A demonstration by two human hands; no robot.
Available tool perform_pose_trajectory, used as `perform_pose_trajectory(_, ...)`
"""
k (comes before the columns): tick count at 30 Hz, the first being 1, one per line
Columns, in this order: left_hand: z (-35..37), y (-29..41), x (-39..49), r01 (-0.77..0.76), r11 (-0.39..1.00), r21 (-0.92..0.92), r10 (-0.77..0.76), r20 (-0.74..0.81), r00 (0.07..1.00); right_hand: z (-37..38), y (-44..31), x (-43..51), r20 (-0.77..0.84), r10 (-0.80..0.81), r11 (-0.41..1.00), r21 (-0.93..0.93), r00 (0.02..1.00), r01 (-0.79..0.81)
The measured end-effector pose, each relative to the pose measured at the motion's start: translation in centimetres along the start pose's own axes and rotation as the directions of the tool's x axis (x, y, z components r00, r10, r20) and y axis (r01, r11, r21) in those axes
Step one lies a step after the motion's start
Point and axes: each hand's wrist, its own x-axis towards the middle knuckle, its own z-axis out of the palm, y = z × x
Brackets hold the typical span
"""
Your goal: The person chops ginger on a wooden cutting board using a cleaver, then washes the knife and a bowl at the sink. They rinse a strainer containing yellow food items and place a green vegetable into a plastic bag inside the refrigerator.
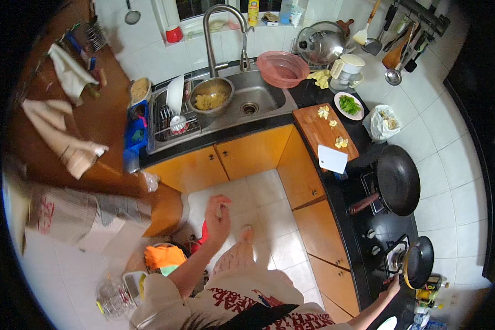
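My right hand (391, 286) grips the handle of a small frying pan (421, 262), which is tilted up on its side by the front gas burner (397, 258). My left hand (218, 216) is raised over the floor with its fingers loosely curled; nothing shows in it. A large dark wok-like pan (398, 180) with a reddish handle sits on the other burner. Near it a wooden cutting board (313, 123) bears small heaps of chopped pale pieces and a white-bladed cleaver or scraper (332, 159).
A steel bowl of yellowish food (211, 97) sits at the sink (268, 88), beside a pink basin (283, 70). A plate of chopped greens (349, 106) and a white bag (382, 123) stand behind the board. Bottles (427, 295) stand past the small pan.
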Motion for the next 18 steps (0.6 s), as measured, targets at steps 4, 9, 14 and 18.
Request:
perform_pose_trajectory(4, 0.3, -3.7, 9.2, -0.028, 1.000, -0.006, 0.028, 0.001, 1.000, 3.6, -7.3, -9.7, 0.061, -0.046, 0.999, -0.007, 0.997, 0.047)
perform_pose_trajectory(9, 5.7, -5.8, 19.3, -0.099, 0.993, -0.065, 0.108, 0.150, 0.983, 9.2, -16.6, -19.7, 0.232, -0.064, 0.994, -0.076, 0.971, 0.084)
perform_pose_trajectory(14, 12.1, -5.9, 25.7, 0.064, 0.950, -0.304, -0.005, 0.190, 0.982, 18.5, -20.6, -23.8, 0.521, -0.019, 0.996, -0.063, 0.854, 0.060)
perform_pose_trajectory(18, 13.0, -7.1, 29.5, 0.150, 0.926, -0.348, -0.086, 0.193, 0.977, 28.7, -22.9, -26.9, 0.688, 0.155, 0.970, -0.243, 0.709, 0.024)
